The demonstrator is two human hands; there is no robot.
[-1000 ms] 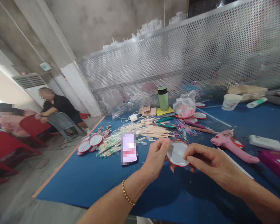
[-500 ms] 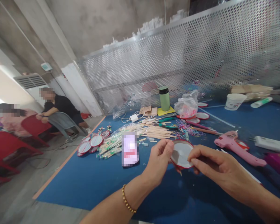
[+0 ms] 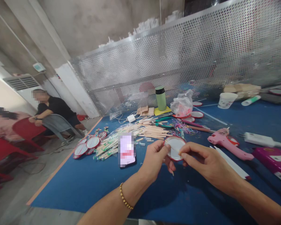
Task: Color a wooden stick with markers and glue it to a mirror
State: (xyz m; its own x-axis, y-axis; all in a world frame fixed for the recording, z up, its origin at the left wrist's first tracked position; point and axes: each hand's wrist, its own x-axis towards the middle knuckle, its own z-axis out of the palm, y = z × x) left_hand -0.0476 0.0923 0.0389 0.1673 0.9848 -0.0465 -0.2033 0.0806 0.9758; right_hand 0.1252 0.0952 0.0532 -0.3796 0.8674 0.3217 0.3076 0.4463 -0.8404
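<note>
Above the blue table, my left hand (image 3: 158,156) is closed on a small round drum-like disc (image 3: 174,151) with a white face and a red rim. Its thumb presses on the near left of the face, while the other fingers curl underneath. A thin pale band (image 3: 172,146) runs slantwise over the white face. At the rim's right side, my right hand (image 3: 200,157) pinches the end of that band between thumb and forefinger. What its other fingers touch beneath the disc is hidden.
A phone (image 3: 127,151), wooden sticks (image 3: 154,130) and finished-looking discs (image 3: 93,142) lie leftward. Behind are loose rubber bands (image 3: 184,126), pliers (image 3: 164,125) and a green bottle (image 3: 160,99). Rightward lie a pink glue gun (image 3: 229,143), a paper cup (image 3: 227,100) and a purple box (image 3: 271,162).
The view has shifted slightly, so most of the table's things sit farther left. The thin band now shows across the disc's face. Both hands stay on the disc.
</note>
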